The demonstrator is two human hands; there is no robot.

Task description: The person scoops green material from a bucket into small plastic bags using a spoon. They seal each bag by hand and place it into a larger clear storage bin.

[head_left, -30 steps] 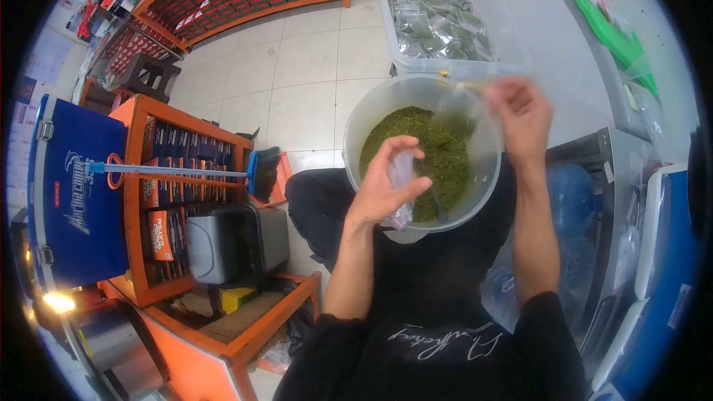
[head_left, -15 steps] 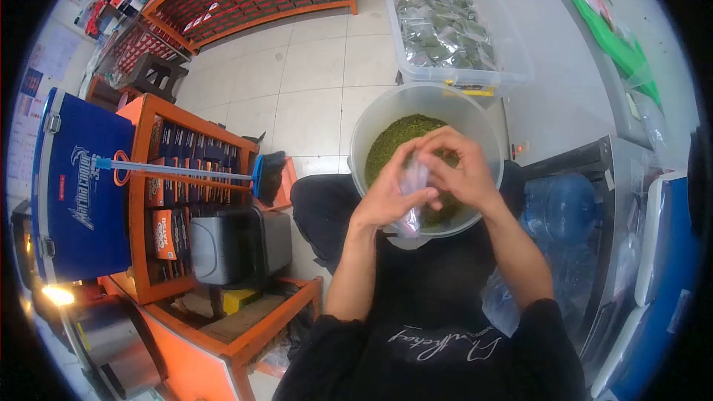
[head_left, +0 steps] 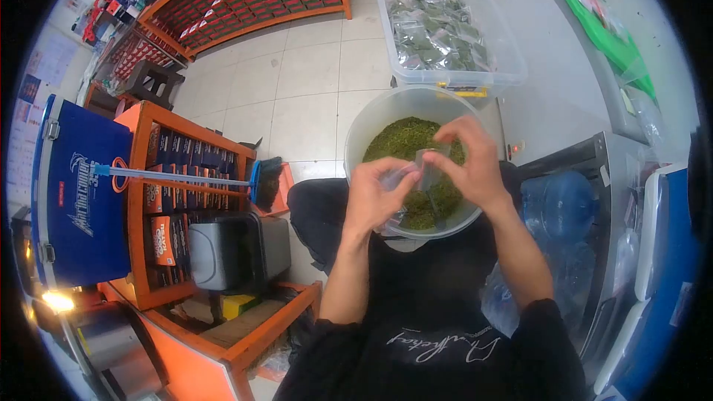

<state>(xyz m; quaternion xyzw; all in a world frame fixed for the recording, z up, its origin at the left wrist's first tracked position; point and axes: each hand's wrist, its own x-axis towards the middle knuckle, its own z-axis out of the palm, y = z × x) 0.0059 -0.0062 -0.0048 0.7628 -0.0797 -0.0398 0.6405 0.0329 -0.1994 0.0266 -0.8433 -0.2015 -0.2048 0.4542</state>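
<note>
Pinching a small bag (head_left: 427, 172) in the left grip (head_left: 375, 191), thumb and finger pressed together on it, with more plastic (head_left: 393, 178) tucked in the palm. Touching the bag's upper edge with the right grip (head_left: 475, 167) — thumb at the film, fingers curled; cannot tell whether clamped. Working above a tub (head_left: 382, 108) of green flakes (head_left: 405, 134), over floor tiles (head_left: 306, 119). Ringed by a bin (head_left: 460, 78) of filled packets (head_left: 438, 33) just beyond the tub, a jug (head_left: 557, 204) to the right, a shelf (head_left: 138, 245) and cooler (head_left: 85, 193) to the left. Looking clear and thin — too small to tell whether open at the mouth.
</note>
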